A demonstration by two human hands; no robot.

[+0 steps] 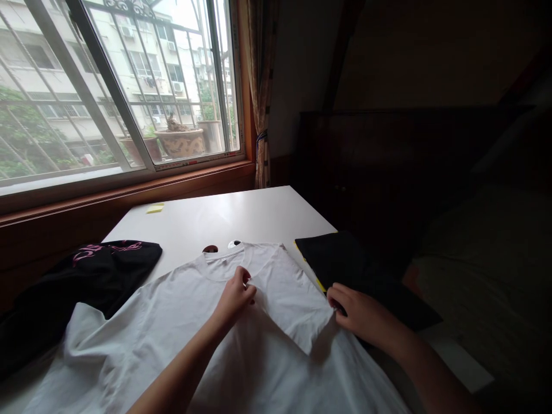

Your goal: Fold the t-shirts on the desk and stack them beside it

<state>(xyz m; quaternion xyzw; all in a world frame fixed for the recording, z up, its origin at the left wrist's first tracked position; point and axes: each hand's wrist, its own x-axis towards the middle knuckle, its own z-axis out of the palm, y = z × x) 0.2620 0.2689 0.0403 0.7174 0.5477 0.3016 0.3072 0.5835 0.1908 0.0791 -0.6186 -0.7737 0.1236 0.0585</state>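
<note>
A white T-shirt (172,322) lies spread over the table, its neckline at the far side and its right sleeve lifted and folded inward. My left hand (240,286) is closed in a pinch on the shirt fabric just below the collar. At the right edge of the shirt, my right hand (342,305) pinches the sleeve's outer corner. Cloth hangs between the two hands in a loose fold.
Black clothing with pink lettering (116,259) lies at the left. A dark item with yellow edging (340,253) is at the right. Beyond the collar are two small round objects; a yellow note (155,208) lies on the white table (233,210) near the window.
</note>
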